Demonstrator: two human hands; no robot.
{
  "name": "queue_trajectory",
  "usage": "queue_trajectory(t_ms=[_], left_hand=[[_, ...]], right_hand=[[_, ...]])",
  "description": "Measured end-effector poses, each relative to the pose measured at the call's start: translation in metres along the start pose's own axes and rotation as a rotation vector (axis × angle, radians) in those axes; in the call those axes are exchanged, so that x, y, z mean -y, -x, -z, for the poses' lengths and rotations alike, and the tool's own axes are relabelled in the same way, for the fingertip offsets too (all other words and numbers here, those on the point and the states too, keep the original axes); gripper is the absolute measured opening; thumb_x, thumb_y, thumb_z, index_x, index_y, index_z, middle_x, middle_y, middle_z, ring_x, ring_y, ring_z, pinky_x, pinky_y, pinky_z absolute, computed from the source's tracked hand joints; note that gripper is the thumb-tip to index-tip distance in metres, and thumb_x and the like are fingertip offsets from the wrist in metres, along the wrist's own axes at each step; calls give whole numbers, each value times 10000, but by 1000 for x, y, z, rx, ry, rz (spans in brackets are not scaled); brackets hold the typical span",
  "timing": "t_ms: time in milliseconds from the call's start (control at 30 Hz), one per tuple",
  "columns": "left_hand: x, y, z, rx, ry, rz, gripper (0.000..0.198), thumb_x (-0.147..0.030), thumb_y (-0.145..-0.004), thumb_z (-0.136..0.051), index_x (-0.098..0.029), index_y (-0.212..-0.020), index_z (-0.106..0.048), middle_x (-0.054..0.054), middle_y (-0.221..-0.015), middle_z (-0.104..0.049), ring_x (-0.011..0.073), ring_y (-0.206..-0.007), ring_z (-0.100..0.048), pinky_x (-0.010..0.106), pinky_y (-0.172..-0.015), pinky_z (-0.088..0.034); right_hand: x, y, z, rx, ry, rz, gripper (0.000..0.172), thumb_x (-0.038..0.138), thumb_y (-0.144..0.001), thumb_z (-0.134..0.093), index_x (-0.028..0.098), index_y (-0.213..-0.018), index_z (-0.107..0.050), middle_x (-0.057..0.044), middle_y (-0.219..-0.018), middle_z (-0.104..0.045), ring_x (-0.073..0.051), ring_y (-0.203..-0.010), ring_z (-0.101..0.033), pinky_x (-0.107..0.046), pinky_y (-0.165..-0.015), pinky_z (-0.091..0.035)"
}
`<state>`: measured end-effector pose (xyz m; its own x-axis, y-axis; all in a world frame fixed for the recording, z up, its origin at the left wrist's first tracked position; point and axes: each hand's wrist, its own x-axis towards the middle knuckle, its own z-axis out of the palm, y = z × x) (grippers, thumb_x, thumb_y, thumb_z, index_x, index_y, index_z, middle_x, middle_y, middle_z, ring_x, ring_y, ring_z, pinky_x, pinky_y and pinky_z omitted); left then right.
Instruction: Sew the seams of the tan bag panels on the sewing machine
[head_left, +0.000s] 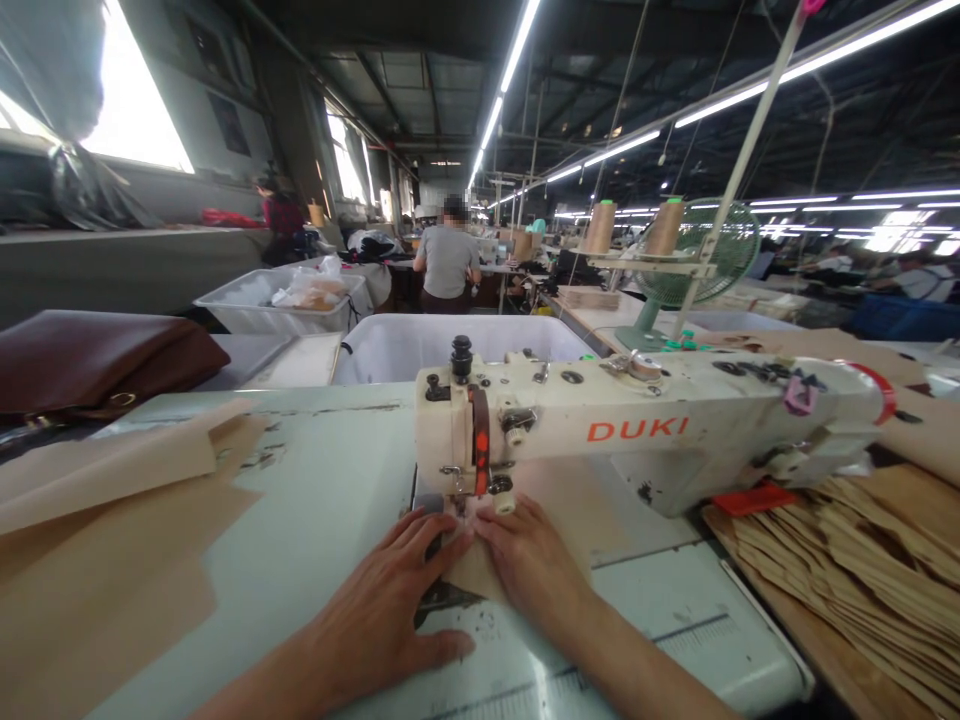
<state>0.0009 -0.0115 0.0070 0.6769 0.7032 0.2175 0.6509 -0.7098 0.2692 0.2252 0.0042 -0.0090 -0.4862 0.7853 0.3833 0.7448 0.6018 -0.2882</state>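
Observation:
Under the needle of a white sewing machine (555, 410) lies a beige sheet-like piece (484, 570), either fabric or lining. My left hand (401, 585) rests on the left of the needle, fingers stretched forward and thumb spread away on the pale green table (322, 500). My right hand (536, 560) lies flat on the piece at the right, its fingertips close to the presser foot (461, 505). Both index fingers nearly meet in front of the foot, which partly hides the piece's edge there. Neither hand visibly grips anything.
Beige sheets (112, 560) lie at the left, beside a brown leather bag (105, 360). Stacked tan pieces (847, 560) sit at the right. Behind the machine are a white bin (457, 345), thread cones (664, 228) and a green fan (709, 255). A person (448, 255) stands farther back.

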Motion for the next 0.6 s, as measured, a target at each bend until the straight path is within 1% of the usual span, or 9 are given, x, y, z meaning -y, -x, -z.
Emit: queue_trajectory(t_ms=[100, 267, 333, 467, 600], left_hand=[[4, 0, -5, -15, -12, 3, 850, -689, -814, -649, -317, -1517, -348, 109, -1427, -464, 345, -1302, -458, 556, -1138, -334], [9, 1, -14, -44, -20, 40, 838, -601, -812, -707, -348, -1518, -334, 101, -1421, -440, 360, -1305, -437, 549, -1087, -410], [9, 0, -16, -53, -18, 46, 823, -584, -819, -708, -350, -1516, -338, 99, -1406, -439, 353, -1296, -442, 543, -1082, -419], [10, 0, -18, -79, -15, 39, 787, -587, -845, -678, -340, -1514, -347, 105, -1396, -432, 347, -1277, -457, 523, -1058, -450], [11, 0, -19, -61, -11, 54, 794, -608, -848, -664, -338, -1519, -338, 113, -1404, -416, 350, -1289, -449, 521, -1065, -450]], right_hand=[[-2, -2, 0, 39, -7, -19, 317, 109, -941, -547, 244, -1197, -676, -64, -1176, -700, -207, -1131, -613, -438, -1111, -351], [-4, -3, 3, 54, -53, -70, 374, 72, -916, -526, 266, -1196, -682, -50, -1193, -693, -220, -1167, -591, -459, -1126, -323], [-4, -3, 4, 57, -67, -76, 362, 77, -920, -522, 261, -1184, -688, -50, -1187, -693, -219, -1184, -578, -455, -1130, -315], [-6, -3, 3, 44, -72, -78, 331, 126, -948, -518, 279, -1193, -679, -32, -1163, -698, -205, -1154, -587, -445, -1124, -321], [-9, -2, -1, 33, -69, -72, 309, 135, -953, -517, 265, -1183, -677, -38, -1126, -705, -207, -1127, -591, -443, -1119, -322]])
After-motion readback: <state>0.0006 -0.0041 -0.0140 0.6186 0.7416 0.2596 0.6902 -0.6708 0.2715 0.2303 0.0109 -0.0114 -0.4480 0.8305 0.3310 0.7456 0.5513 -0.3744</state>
